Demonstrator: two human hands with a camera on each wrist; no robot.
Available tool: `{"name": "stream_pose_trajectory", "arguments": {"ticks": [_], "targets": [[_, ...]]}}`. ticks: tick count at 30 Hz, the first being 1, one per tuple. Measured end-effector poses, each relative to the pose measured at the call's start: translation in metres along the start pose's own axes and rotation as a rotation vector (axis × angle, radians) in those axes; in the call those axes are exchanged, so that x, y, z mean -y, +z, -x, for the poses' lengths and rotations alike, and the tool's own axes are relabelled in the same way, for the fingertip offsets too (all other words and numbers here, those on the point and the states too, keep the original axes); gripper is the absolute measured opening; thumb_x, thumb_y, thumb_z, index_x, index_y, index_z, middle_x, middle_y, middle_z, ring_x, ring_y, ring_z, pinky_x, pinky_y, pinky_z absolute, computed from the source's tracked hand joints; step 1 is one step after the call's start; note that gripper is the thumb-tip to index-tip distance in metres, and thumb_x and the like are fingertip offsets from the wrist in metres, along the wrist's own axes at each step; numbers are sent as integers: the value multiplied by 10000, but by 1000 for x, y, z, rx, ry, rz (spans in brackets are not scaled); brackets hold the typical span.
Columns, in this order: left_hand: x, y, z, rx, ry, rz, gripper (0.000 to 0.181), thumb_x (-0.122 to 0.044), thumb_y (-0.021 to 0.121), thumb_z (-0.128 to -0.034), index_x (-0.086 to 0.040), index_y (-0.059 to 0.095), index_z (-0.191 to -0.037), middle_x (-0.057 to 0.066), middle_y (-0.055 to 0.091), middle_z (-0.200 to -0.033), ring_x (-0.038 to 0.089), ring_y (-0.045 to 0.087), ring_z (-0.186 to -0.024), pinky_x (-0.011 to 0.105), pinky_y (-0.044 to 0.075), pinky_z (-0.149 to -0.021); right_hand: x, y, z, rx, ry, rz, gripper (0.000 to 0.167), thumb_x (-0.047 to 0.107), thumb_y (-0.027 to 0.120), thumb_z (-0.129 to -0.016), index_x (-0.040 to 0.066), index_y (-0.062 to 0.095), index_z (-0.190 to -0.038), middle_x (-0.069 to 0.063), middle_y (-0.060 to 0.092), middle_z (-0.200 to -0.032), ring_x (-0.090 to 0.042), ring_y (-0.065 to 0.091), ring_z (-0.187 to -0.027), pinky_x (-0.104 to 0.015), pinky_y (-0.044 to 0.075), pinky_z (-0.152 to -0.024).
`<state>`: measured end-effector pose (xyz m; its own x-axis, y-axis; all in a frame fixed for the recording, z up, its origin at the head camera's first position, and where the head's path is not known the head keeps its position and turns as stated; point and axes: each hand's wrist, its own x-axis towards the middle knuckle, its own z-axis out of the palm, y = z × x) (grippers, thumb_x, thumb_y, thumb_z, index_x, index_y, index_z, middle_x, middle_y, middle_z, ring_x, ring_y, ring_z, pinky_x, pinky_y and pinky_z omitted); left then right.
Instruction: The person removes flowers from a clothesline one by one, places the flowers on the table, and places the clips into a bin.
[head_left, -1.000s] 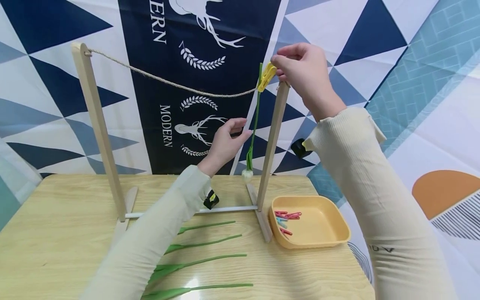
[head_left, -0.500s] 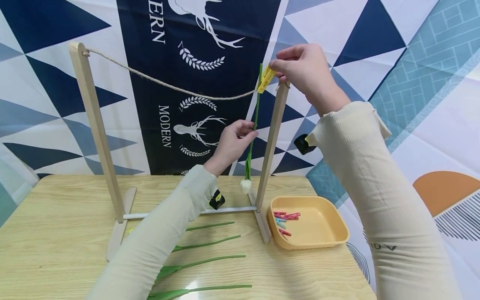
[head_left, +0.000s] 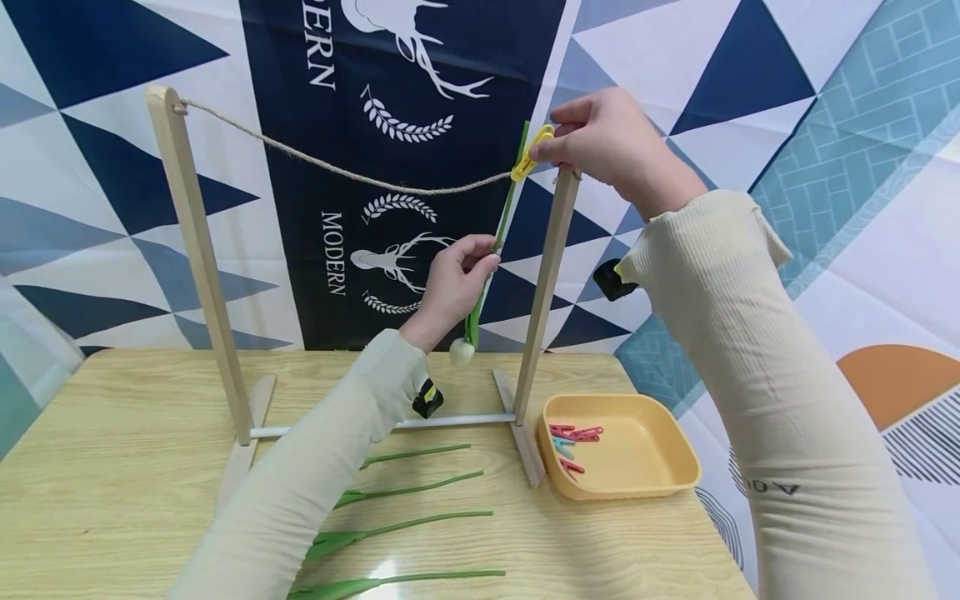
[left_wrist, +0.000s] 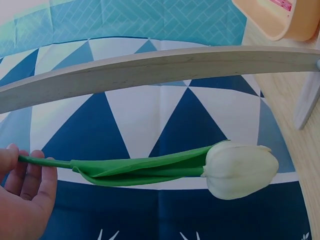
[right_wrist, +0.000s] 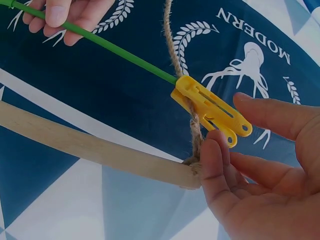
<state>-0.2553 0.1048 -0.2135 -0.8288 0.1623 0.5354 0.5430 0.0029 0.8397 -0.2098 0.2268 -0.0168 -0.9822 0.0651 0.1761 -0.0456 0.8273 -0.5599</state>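
Near the right post, a yellow clothespin sits on the twine, its jaws over the upper stem of a white artificial tulip. The tulip hangs bloom down, slanting left, its stem end above the clip. My right hand has thumb and fingers around the clothespin's handles; how firmly they press is unclear. Lower down, my left hand pinches the green stem between thumb and fingers. That stem also runs from the left hand to the clip in the right wrist view.
A wooden frame with a left post and right post carries the twine. Several green stems lie on the table, partly hidden by the left sleeve. At right stands a yellow basin with red and blue clothespins.
My left hand reached right, took hold of the stem, then drew it left, so the tulip now slants and its bloom sits further left. My right hand stays at the clothespin.
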Motion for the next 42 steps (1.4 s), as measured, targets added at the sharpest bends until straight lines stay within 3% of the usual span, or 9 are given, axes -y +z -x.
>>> {"name": "stream_pose_trajectory", "arguments": {"ticks": [6,16,22,32,42], "targets": [[0,1,4,-8,10,10,206,-48,582,-911,23,628,-1099,175,668,-1003,253,633,-874,164,465,-723,-2,4,1,4,-9,-11,440,319,616,-891,98,584,-1271,-34,612,-1074,-123,570,-862,-236,502,-876],[2,-3,12,36,-2,-6,221,-71,582,-916,12,628,-1116,178,664,-981,226,611,-819,164,458,-700,-15,8,4,-37,-4,-113,456,387,699,-805,74,662,-1134,30,664,-901,-113,588,-814,-208,496,-770],[4,-10,16,98,-14,-35,230,-84,585,-917,-7,631,-1129,175,661,-955,279,631,-824,203,498,-684,-24,13,5,-48,-30,-110,442,413,694,-808,82,677,-1101,35,648,-889,-126,576,-817,-230,492,-769],[1,-28,20,197,-45,-68,243,-115,599,-914,-24,631,-1138,152,660,-941,202,614,-782,211,492,-655,-28,15,9,-79,-116,-93,369,399,686,-821,78,698,-1002,20,643,-835,-154,572,-802,-226,482,-724],[-2,-49,20,280,-77,-109,257,-129,612,-908,-38,630,-1148,131,655,-903,296,618,-793,253,516,-652,-33,7,9,-116,-139,-370,312,358,714,-786,96,679,-952,16,659,-837,-144,593,-782,-220,469,-789]]}}
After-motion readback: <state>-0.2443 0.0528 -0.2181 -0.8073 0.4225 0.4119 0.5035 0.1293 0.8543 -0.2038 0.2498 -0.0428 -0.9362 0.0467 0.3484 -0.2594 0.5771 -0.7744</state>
